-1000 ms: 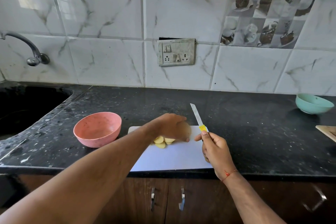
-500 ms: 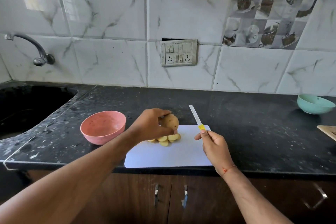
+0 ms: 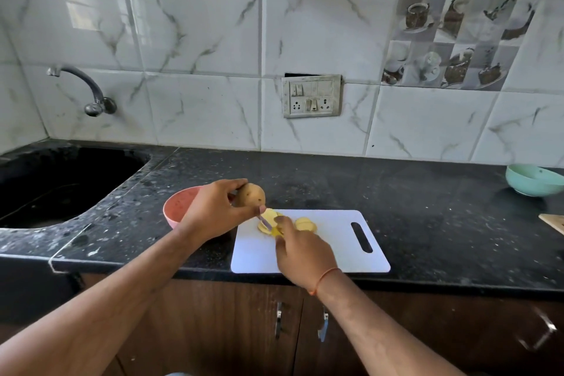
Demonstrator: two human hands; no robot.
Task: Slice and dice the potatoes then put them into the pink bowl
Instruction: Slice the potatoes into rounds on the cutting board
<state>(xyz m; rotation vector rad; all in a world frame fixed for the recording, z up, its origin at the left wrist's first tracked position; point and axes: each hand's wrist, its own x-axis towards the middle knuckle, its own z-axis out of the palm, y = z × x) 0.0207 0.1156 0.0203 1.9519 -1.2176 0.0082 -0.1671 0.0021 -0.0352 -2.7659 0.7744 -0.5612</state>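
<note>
Two hands work over the white board (image 3: 335,241) on the dark desk (image 3: 427,192). The left hand (image 3: 213,210) grips a whole potato (image 3: 251,195), lifted above the board's far-left corner, just right of the pink bowl (image 3: 180,207). The right hand (image 3: 302,250) is clenched round a knife (image 3: 265,221), its blade pointing far-left among the slices (image 3: 303,224) lying on the board, just under the held potato. The potato looks firm, rounded and fairly light; its cut faces are likely wet and slippery, so a hold across the skin, with a flat face set down, should steady it. The slices are thin and may slide; they are best gathered in a stack for dicing.
</note>
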